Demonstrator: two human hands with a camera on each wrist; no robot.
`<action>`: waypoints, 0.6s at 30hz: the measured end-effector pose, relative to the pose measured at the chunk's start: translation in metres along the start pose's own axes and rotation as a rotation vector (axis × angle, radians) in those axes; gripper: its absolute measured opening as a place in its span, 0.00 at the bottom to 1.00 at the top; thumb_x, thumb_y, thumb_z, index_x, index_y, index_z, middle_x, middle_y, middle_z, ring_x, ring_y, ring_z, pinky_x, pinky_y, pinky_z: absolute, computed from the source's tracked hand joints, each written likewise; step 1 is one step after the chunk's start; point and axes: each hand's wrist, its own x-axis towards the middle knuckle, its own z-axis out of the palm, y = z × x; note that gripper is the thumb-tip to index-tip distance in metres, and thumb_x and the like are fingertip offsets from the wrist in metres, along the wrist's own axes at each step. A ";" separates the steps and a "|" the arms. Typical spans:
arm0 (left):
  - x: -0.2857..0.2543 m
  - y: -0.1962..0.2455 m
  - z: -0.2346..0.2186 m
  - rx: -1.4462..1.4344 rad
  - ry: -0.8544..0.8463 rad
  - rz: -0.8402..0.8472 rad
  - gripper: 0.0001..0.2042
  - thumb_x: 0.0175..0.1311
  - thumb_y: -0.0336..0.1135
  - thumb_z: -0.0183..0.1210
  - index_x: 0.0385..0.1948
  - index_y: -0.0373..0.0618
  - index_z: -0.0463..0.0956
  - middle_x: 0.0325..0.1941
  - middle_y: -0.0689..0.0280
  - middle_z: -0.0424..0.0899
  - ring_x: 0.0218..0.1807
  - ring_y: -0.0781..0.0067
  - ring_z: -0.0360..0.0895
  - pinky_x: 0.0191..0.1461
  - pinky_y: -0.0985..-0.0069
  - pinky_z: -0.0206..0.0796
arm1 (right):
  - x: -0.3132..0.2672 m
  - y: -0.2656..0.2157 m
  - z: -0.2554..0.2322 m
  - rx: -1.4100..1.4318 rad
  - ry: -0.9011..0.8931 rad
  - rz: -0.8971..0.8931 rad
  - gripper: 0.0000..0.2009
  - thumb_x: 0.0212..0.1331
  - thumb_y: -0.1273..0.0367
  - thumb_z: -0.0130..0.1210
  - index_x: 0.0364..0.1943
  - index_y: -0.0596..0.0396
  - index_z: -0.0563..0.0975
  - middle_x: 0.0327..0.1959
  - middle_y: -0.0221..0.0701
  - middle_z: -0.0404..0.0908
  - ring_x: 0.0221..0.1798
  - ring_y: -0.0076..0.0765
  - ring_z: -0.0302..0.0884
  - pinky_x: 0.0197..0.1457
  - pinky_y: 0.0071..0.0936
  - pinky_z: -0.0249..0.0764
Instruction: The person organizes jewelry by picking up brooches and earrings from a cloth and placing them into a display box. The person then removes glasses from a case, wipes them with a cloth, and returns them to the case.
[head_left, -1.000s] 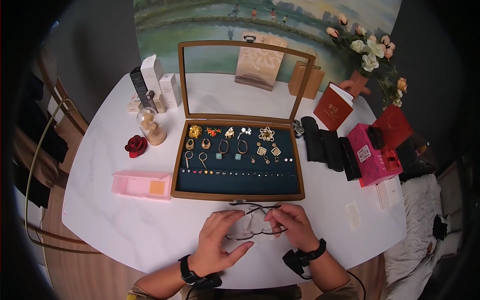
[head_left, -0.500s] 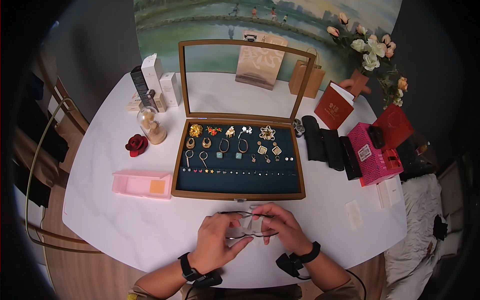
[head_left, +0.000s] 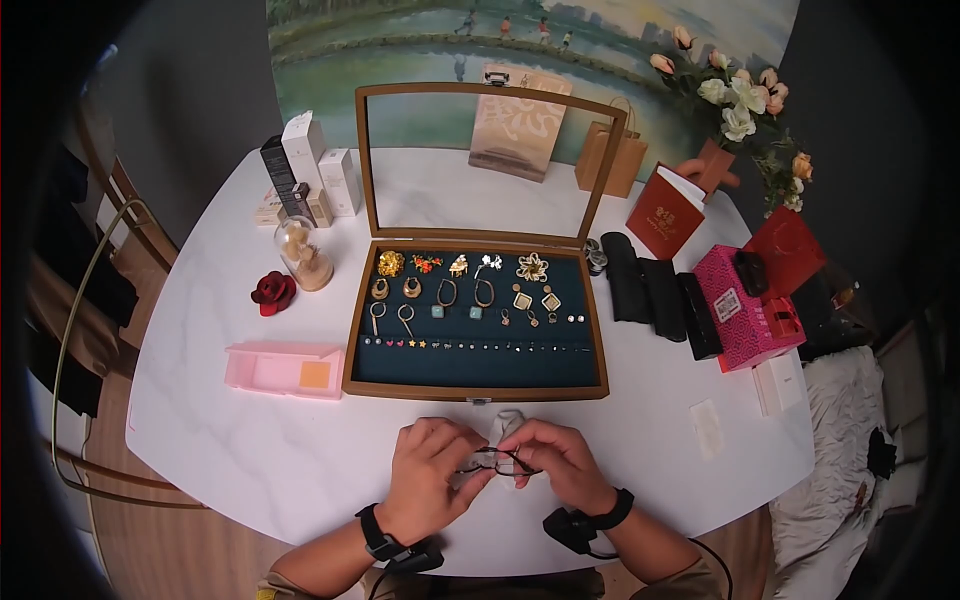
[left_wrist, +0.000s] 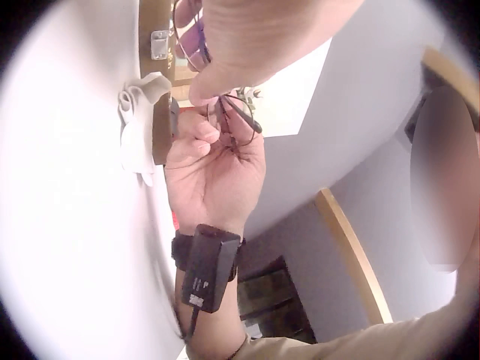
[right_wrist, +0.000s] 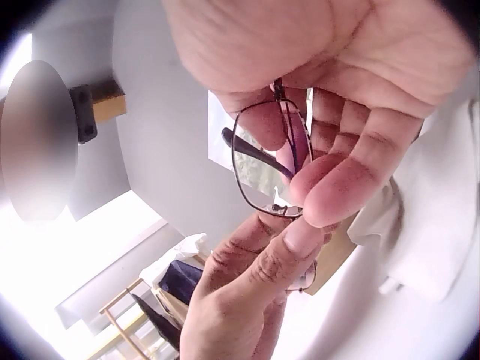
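Thin-rimmed eyeglasses are held between both hands, low over the table in front of the jewelry case. My left hand pinches them near one end, its thumb and fingers meeting by the bridge in the right wrist view. From the other side, my right hand grips the far end with thumb and fingertips. One dark temple arm lies folded across behind a lens. A pale grey cloth sits crumpled on the table, just beyond the fingers.
Beyond the hands stands an open wooden jewelry case with rows of earrings and brooches. A pink box is at left, near a red fabric flower. Black pouches and a magenta box are at right.
Both hands have come closer together, and the glasses have turned between them. The temple arm that stretched toward the case now lies folded in. More of the cloth shows behind the fingers.
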 end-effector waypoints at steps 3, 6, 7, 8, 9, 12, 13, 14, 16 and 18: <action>-0.004 -0.007 0.006 -0.091 -0.104 0.045 0.13 0.56 0.32 0.70 0.42 0.45 0.82 0.40 0.65 0.83 0.46 0.57 0.79 0.49 0.63 0.69 | -0.001 0.004 -0.001 -0.053 -0.026 0.005 0.11 0.73 0.77 0.46 0.49 0.64 0.81 0.38 0.29 0.81 0.34 0.20 0.78 0.39 0.21 0.80; -0.007 -0.011 0.010 -0.172 -0.130 0.053 0.11 0.57 0.31 0.69 0.41 0.45 0.81 0.36 0.64 0.83 0.42 0.57 0.80 0.48 0.62 0.70 | -0.001 0.003 0.000 -0.088 -0.042 0.015 0.11 0.73 0.77 0.46 0.48 0.64 0.80 0.37 0.29 0.80 0.33 0.20 0.78 0.38 0.21 0.78; -0.007 -0.010 0.010 -0.170 -0.129 0.051 0.11 0.57 0.31 0.69 0.41 0.45 0.81 0.36 0.64 0.83 0.42 0.57 0.80 0.48 0.62 0.70 | -0.001 0.001 0.001 -0.110 -0.032 0.016 0.11 0.72 0.78 0.44 0.47 0.65 0.80 0.38 0.32 0.81 0.34 0.22 0.78 0.38 0.23 0.79; -0.007 -0.009 0.009 -0.183 -0.131 0.042 0.11 0.57 0.31 0.69 0.41 0.44 0.80 0.35 0.64 0.83 0.40 0.57 0.80 0.47 0.63 0.71 | -0.001 -0.001 0.003 -0.132 -0.022 0.017 0.12 0.70 0.78 0.43 0.46 0.66 0.80 0.38 0.35 0.82 0.34 0.24 0.78 0.38 0.25 0.81; -0.006 -0.008 0.009 -0.197 -0.133 0.032 0.11 0.58 0.31 0.69 0.41 0.44 0.80 0.34 0.63 0.83 0.39 0.57 0.81 0.46 0.63 0.71 | -0.001 -0.001 0.004 -0.130 -0.025 0.017 0.12 0.70 0.78 0.43 0.46 0.66 0.80 0.38 0.35 0.82 0.34 0.24 0.78 0.38 0.25 0.81; -0.003 -0.004 0.004 -0.188 -0.147 0.034 0.12 0.59 0.31 0.69 0.42 0.43 0.79 0.35 0.62 0.83 0.38 0.56 0.81 0.44 0.63 0.73 | -0.001 0.000 0.006 -0.061 0.026 0.049 0.12 0.70 0.78 0.44 0.45 0.66 0.80 0.39 0.35 0.82 0.33 0.25 0.79 0.38 0.25 0.81; -0.003 -0.002 0.006 -0.188 -0.146 0.034 0.12 0.59 0.31 0.69 0.42 0.43 0.79 0.35 0.62 0.83 0.38 0.56 0.81 0.44 0.63 0.73 | 0.000 0.001 0.005 -0.051 0.030 0.064 0.11 0.70 0.78 0.44 0.45 0.66 0.80 0.39 0.35 0.82 0.33 0.25 0.79 0.38 0.26 0.82; -0.003 -0.001 0.007 -0.223 -0.110 -0.016 0.12 0.59 0.32 0.69 0.43 0.42 0.79 0.35 0.61 0.84 0.38 0.56 0.81 0.44 0.62 0.73 | 0.001 0.002 0.004 -0.040 0.035 0.077 0.11 0.70 0.78 0.44 0.44 0.66 0.80 0.39 0.35 0.82 0.33 0.26 0.80 0.38 0.26 0.82; -0.004 -0.001 0.008 -0.257 -0.074 -0.064 0.13 0.59 0.33 0.69 0.43 0.42 0.79 0.36 0.61 0.84 0.38 0.56 0.81 0.44 0.62 0.73 | 0.003 0.003 0.002 -0.026 0.045 0.111 0.11 0.71 0.77 0.43 0.44 0.65 0.80 0.39 0.35 0.82 0.34 0.26 0.80 0.38 0.26 0.82; -0.003 -0.004 0.008 -0.186 -0.094 -0.003 0.14 0.60 0.34 0.69 0.44 0.42 0.79 0.36 0.60 0.85 0.38 0.55 0.81 0.44 0.61 0.74 | 0.004 0.004 -0.001 -0.013 0.057 0.144 0.11 0.71 0.77 0.43 0.44 0.65 0.80 0.38 0.35 0.82 0.34 0.27 0.80 0.39 0.27 0.83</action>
